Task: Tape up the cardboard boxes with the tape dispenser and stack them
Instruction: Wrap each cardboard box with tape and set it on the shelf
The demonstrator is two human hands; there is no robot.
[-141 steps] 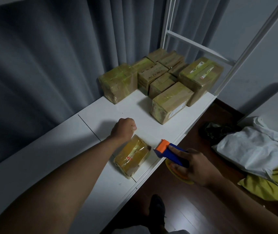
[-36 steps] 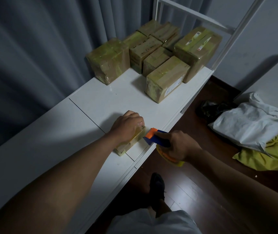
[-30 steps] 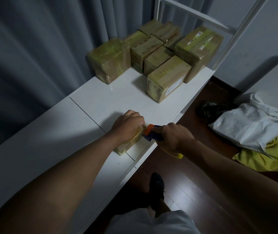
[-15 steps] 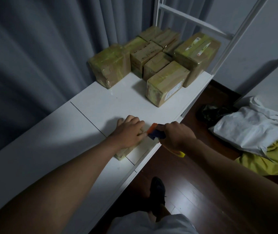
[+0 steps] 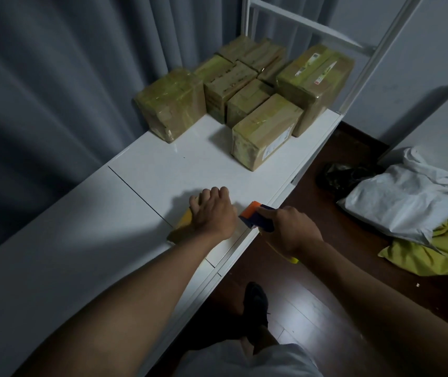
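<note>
A small taped cardboard box (image 5: 181, 225) lies near the front edge of the white table (image 5: 149, 170). My left hand (image 5: 213, 210) covers most of it, with the fingers curled over its far edge. My right hand (image 5: 289, 231) grips the blue handle of the tape dispenser (image 5: 257, 216). Its orange head sits at the right end of the small box, just past my left hand. Several taped boxes stand grouped at the far end of the table, the nearest one (image 5: 266, 131) in front and a larger one (image 5: 315, 83) to its right.
A white metal frame (image 5: 364, 50) rises behind the boxes and a grey curtain (image 5: 54, 77) hangs along the table's left. On the dark wooden floor to the right lie a white bag (image 5: 402, 202), a yellow cloth (image 5: 435, 254) and a dark item (image 5: 345, 175). My foot (image 5: 255, 303) is below the table edge.
My right hand has brought the dispenser leftward up to the box's right end, beside my left hand. My left hand has stayed on the box.
</note>
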